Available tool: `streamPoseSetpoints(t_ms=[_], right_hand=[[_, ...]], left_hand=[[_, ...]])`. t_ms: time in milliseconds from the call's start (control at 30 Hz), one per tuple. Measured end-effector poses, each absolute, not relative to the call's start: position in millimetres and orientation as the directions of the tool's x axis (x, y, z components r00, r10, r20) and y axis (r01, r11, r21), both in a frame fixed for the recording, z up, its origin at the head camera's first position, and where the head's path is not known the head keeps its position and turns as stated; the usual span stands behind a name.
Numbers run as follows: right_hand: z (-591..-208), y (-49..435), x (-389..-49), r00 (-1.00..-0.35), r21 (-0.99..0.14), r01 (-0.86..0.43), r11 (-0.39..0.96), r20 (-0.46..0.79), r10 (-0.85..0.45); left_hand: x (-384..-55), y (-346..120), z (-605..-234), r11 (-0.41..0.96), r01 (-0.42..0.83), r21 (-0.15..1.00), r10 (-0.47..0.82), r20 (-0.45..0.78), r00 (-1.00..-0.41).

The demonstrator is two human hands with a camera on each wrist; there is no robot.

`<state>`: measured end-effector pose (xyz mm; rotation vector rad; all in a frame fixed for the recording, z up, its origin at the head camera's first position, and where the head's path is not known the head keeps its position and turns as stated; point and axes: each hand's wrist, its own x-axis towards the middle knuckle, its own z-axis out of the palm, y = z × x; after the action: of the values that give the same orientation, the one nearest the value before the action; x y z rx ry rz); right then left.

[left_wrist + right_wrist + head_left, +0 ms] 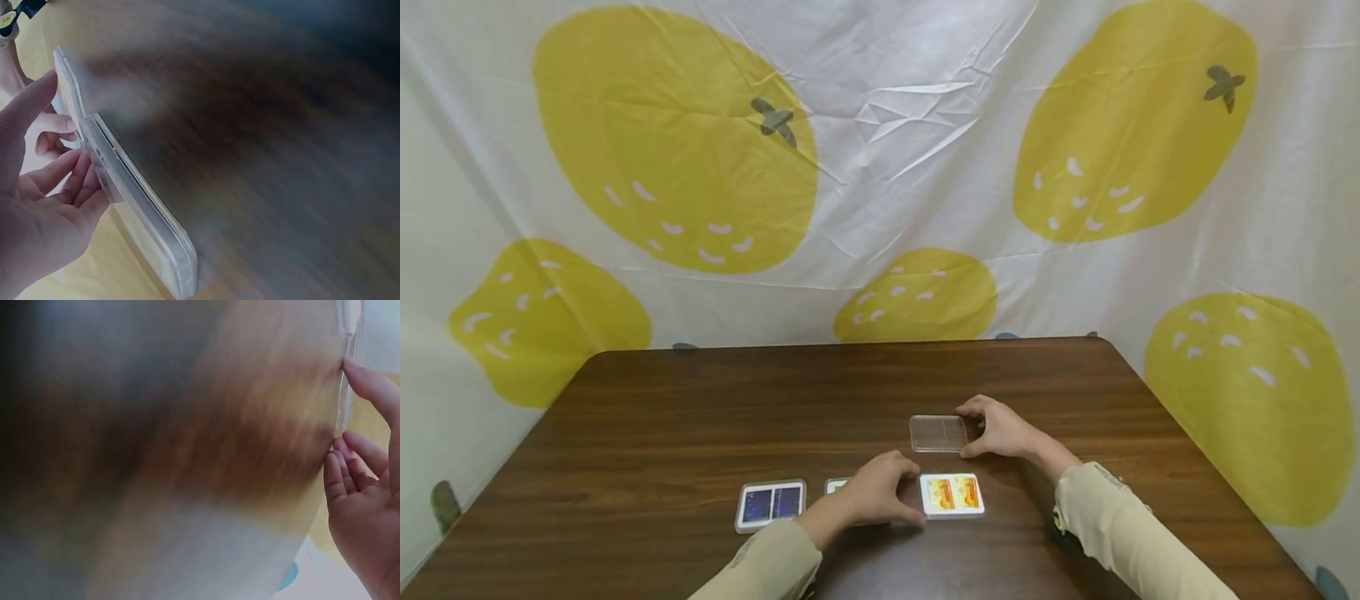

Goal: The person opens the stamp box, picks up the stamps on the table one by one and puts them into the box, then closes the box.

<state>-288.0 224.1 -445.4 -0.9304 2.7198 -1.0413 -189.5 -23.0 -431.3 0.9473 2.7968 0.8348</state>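
Observation:
My right hand (pixel 1000 430) grips the right end of a clear plastic lid (pixel 934 433), thumb on the near edge and fingers on the far one. The lid lies flat, low over the table behind a white card case (pixel 952 496) with two orange pictures. My left hand (pixel 874 492) holds that case by its left end, with thumb and fingertips at its near and far corners. Under the left hand, a second clear case (pixel 835 485) is mostly hidden; its edge shows in the left wrist view. Farther left lies a case with dark blue cards (pixel 771 504).
The brown wooden table (pixel 715 417) has its far edge against a white curtain (pixel 917 158) printed with yellow lemons. The cases form a row along the near half of the table.

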Motion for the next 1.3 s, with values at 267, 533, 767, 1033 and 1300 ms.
streamPoseSetpoints(t_ms=[267, 533, 767, 1033, 1300], right_hand=[[-443.8, 221.7, -290.4, -0.807, -0.616, -0.522, 0.59, 0.132, -0.576], [-438.9, 224.9, -278.9, -0.815, -0.631, -0.507, 0.587, 0.129, -0.565], [-432.5, 236.8, -258.4, -0.8, -0.656, -0.513, 0.554, 0.131, -0.586], [-433.3, 241.2, -228.9, -0.778, -0.692, -0.523, 0.498, 0.149, -0.61], [-438.6, 240.3, -214.5, -0.768, -0.7, -0.518, 0.492, 0.126, -0.628]], left_hand=[[-190.6, -15.3, -434.0, 0.703, 0.53, 0.474, 0.568, 0.074, -0.82], [-187.5, -12.1, -436.4, 0.736, 0.519, 0.434, 0.524, 0.12, -0.843], [-183.1, -12.1, -435.5, 0.742, 0.509, 0.436, 0.506, 0.133, -0.852], [-181.8, -16.6, -435.9, 0.739, 0.509, 0.443, 0.5, 0.147, -0.854], [-181.1, -16.5, -435.5, 0.738, 0.513, 0.439, 0.504, 0.147, -0.851]])
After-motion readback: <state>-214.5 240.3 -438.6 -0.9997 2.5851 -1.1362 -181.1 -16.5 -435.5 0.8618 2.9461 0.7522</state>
